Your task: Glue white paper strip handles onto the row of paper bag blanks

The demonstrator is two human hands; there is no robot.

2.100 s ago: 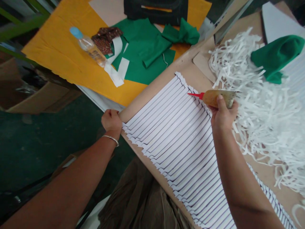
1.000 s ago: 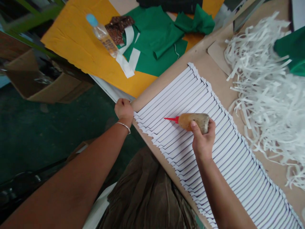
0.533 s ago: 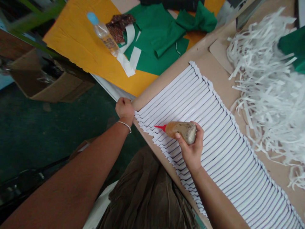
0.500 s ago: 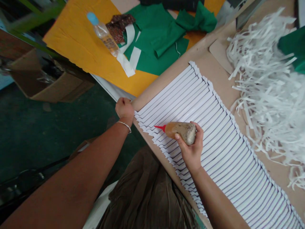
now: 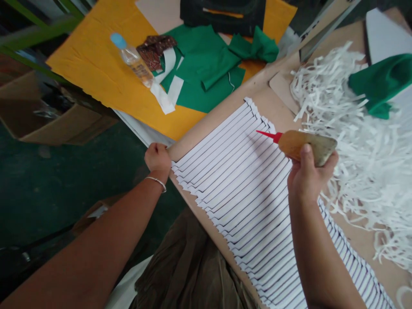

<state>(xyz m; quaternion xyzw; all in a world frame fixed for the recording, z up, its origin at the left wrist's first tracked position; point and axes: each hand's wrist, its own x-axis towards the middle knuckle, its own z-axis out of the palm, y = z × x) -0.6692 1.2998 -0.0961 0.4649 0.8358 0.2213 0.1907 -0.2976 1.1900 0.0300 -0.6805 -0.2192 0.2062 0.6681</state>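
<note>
Brown tabletop (image 5: 268, 99) stretches beneath the fanned papers (image 5: 225, 184). Above their right edge, the right hand (image 5: 309, 178) grasps a squeeze bottle (image 5: 292, 143); too hard a squeeze could blot them. The left hand (image 5: 158, 158) is clenched beside their left corner.

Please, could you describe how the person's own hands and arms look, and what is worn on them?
The left hand and right hand are ungloved, with no sleeves in view. A thin, silvery bangle circles the left wrist; none shows on the right.
</note>
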